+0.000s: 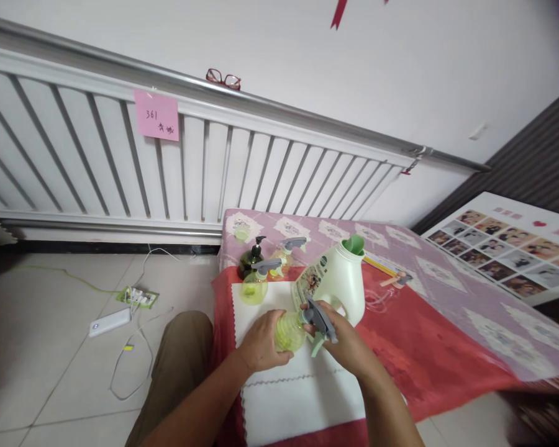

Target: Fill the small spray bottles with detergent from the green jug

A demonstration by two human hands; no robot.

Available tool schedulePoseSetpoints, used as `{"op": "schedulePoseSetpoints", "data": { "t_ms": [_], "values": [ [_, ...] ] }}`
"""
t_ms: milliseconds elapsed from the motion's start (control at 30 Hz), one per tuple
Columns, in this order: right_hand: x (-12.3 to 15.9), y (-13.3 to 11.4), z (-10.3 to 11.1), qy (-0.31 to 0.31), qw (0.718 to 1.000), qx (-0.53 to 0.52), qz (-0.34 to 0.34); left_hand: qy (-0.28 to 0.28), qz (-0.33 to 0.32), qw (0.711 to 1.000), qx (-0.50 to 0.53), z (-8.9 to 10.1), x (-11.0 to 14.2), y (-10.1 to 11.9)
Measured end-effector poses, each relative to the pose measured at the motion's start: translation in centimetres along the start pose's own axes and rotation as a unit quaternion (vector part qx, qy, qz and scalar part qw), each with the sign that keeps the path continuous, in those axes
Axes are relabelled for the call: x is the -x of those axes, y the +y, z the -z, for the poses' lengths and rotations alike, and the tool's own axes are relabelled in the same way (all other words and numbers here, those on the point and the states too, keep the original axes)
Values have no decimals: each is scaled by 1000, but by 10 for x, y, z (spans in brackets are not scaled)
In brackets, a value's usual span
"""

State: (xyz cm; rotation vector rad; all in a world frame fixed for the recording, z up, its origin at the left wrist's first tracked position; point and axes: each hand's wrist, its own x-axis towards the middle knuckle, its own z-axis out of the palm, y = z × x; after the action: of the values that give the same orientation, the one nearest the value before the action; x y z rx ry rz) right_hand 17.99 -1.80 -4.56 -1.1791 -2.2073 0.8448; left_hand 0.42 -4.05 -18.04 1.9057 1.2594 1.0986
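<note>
My left hand (264, 344) is wrapped round the clear yellow-green body of a spray bottle (290, 332), which is tilted over a white cloth (302, 403). At the bottle's neck, my right hand (338, 335) grips its grey trigger head (320, 318); some of those fingers are hidden behind it. Just beyond stands a large pale-green jug (342, 279) with a green spout. To the left are a second yellow spray bottle (254, 290), a dark pump bottle (249, 261) and another spray bottle (284, 257) behind.
The table has a red cover (410, 354) over a purple patterned cloth (438, 273). A small hammer (398, 279) lies right of the jug. A white radiator (261, 167) runs behind. On the floor at left are a power strip (140, 297), cables and a white power bank (110, 323).
</note>
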Motion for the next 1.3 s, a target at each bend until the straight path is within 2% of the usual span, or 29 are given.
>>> {"op": "schedulePoseSetpoints", "data": {
  "t_ms": [333,667,1133,1300],
  "values": [
    [-5,-1,0,-43,999,8,7,-2,-8,1000,-8,-3,0,-4],
    [5,3,-6,24,999,-29,4,-8,-8,1000,-10,-3,0,-5],
    [2,-1,-1,-12,1000,-3,7,0,-9,1000,-3,-3,0,-4],
    [2,3,-15,45,998,-22,-41,-2,-9,1000,0,-3,0,-4]
  ]
}}
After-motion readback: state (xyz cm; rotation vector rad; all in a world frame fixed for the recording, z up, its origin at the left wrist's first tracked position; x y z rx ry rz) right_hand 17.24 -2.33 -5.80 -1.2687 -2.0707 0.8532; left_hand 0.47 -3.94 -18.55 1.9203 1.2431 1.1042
